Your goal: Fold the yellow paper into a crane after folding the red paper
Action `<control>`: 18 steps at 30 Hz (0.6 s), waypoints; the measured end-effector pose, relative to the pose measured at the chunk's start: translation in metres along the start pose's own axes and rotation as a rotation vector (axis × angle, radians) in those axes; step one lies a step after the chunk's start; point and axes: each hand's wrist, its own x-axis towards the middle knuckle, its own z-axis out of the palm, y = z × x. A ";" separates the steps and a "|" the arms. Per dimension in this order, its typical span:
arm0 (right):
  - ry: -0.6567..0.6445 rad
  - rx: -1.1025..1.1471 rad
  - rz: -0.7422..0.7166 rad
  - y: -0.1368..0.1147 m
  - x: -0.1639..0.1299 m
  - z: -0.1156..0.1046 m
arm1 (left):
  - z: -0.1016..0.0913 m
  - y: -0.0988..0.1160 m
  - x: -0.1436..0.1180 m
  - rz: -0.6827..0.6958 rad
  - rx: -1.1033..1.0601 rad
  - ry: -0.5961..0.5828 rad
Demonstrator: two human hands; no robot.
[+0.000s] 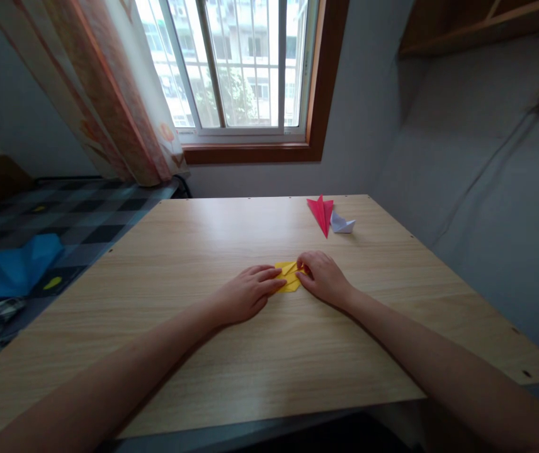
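A small folded sheet of yellow paper (290,277) lies flat near the middle of the wooden table, with creased flaps on its upper face. My left hand (249,292) rests palm down at its left side, fingers stretched out and pressing on the paper. At the right side, my right hand (322,277) pinches the paper's edge between thumb and curled fingers. Parts of both paper ends are hidden under the fingers.
Toward the table's (194,251) far right lie a red paper plane (321,214) and a white paper boat (342,223), close together. Left of the table, a blue paper piece (17,264) lies on a checked bed cover (94,204). A window (245,69) stands behind.
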 end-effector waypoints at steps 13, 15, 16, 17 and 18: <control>-0.040 0.002 -0.059 0.005 0.000 -0.001 | -0.007 0.004 0.003 0.015 -0.006 -0.008; -0.067 -0.029 -0.089 0.004 0.000 -0.003 | -0.006 0.003 0.003 0.020 -0.007 -0.015; -0.082 -0.047 -0.101 0.004 0.000 -0.004 | -0.005 0.002 0.003 0.013 -0.006 -0.016; -0.095 -0.062 -0.110 0.003 0.000 -0.005 | -0.004 0.002 0.003 0.000 -0.003 -0.016; -0.104 -0.074 -0.114 0.002 0.000 -0.006 | -0.003 0.001 0.002 -0.015 0.001 -0.016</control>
